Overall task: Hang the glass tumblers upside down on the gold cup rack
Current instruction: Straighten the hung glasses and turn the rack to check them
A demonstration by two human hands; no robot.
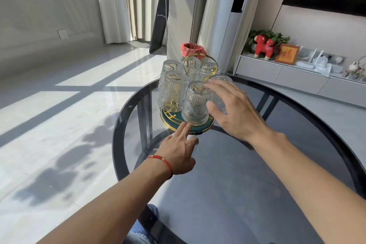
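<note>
The gold cup rack [200, 61] with a loop handle stands on a round green, gold-rimmed base [206, 125] at the far side of the glass table. Several ribbed glass tumblers hang upside down on its prongs; the nearest one [195, 103] is at the front, another [173, 93] to its left. A further tumbler [219, 81] sits on the right, partly hidden behind my right hand [235, 113]. That hand is spread, fingers apart, just right of the front tumbler and holding nothing. My left hand [178, 148], with a red string bracelet, touches the base rim with two extended fingers.
The round dark glass table [257, 174] has a black rim. Behind the rack stands a bin with a red liner [193, 49]. A low white cabinet [287, 73] with a red figurine and a frame runs along the right wall. Sunlit tiled floor lies left.
</note>
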